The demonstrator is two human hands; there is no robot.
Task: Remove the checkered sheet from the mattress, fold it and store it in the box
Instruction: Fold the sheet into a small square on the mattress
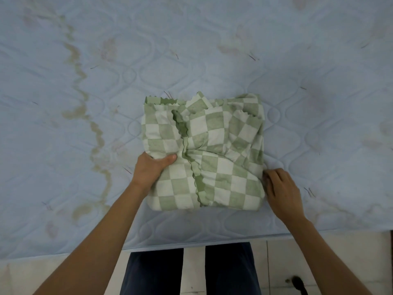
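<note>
Checkered sheet (212, 158): left hand (152, 167) fingers clamp left edge, thumb on top, rest hidden beneath. Right hand (280, 188) fingers curled against right edge, touching; true grip or not, cannot tell. Folded into thick square bundle, lying on mattress (85, 81) near front edge. Step, by judgement: folding done, pickup starting. Next calls for two-sided hold, level lift so layers stay, carry to box, not in view.

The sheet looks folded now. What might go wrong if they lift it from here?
The checkered sheet is a loose bundle, with wavy-edged flaps lying free on top; lifted, it may unfold onto the mattress. The left hand pinches only the left edge, and the right hand just meets the right edge, so one side may slip.
</note>
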